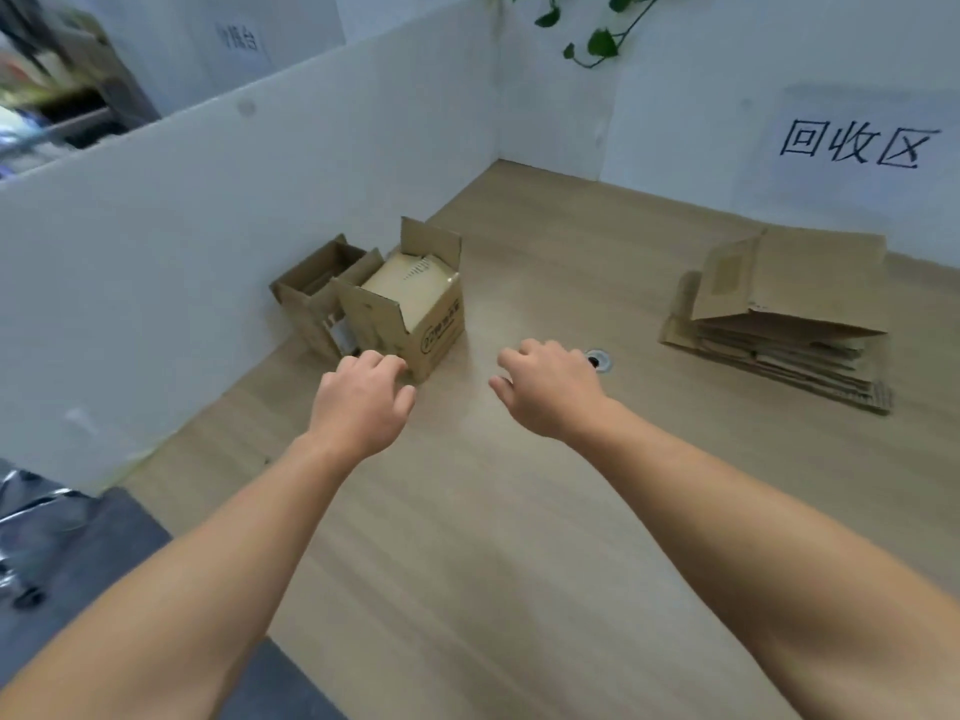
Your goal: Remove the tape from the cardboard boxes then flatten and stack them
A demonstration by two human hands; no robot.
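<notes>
Two small cardboard boxes stand with flaps up against the white partition on the wooden table. The nearer box (434, 332) has a printed side; the other box (311, 293) is behind it to the left. A stack of flattened cardboard (779, 324) lies at the right. My left hand (361, 402) hovers just in front of the nearer box, fingers loosely curled, holding nothing. My right hand (545, 389) is to the right of that box, apart from it, fingers loosely curled and empty.
White partition walls (234, 200) enclose the table (519, 537) at left and back. A round cable grommet (597, 361) sits by my right hand. A paper sign (857, 142) hangs on the back wall, a plant (597, 39) above.
</notes>
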